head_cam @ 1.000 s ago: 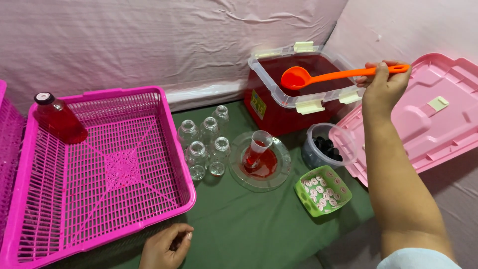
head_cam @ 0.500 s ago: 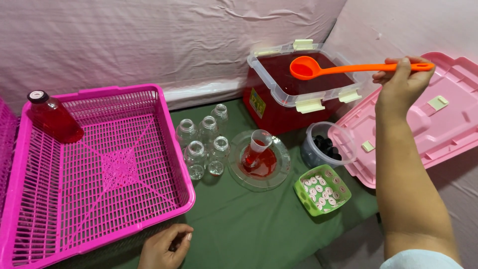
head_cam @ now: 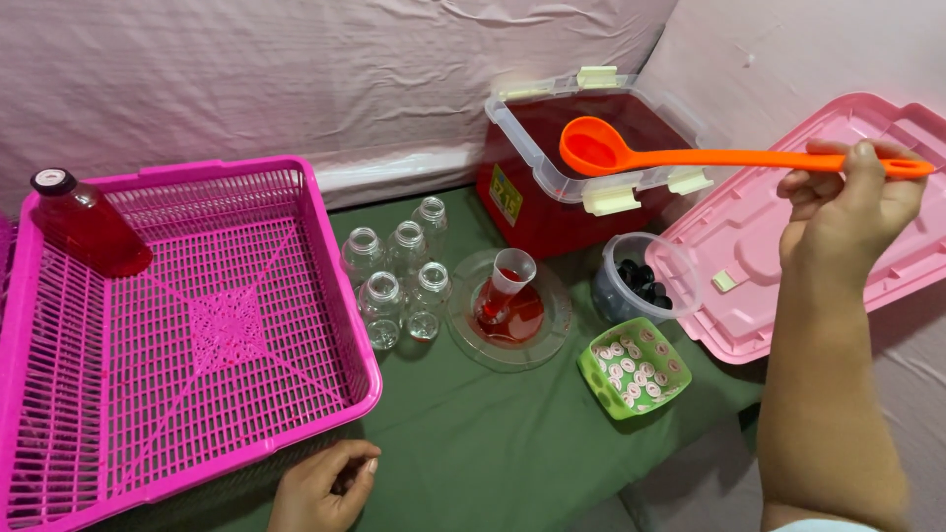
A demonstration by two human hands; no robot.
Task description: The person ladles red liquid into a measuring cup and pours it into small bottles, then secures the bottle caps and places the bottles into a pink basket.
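Note:
My right hand (head_cam: 847,212) grips the handle end of an orange ladle (head_cam: 690,156). Its bowl hovers over the clear plastic tub (head_cam: 552,172) filled with red liquid. My left hand (head_cam: 320,485) rests loosely curled on the green cloth by the front edge of the pink basket (head_cam: 187,335), holding nothing. Several small empty glass bottles (head_cam: 394,276) stand in a cluster between the basket and a glass plate (head_cam: 537,330), on which a small cup (head_cam: 507,286) with red liquid leans tilted.
One filled bottle of red liquid (head_cam: 84,225) lies in the basket's far left corner. A pink tub lid (head_cam: 788,236) lies at the right. A round tub of dark caps (head_cam: 641,286) and a green tray of white rings (head_cam: 636,366) sit near it.
My right hand has lifted the ladle up and to the right, out of the red liquid, and holds it level. My left hand stayed in place.

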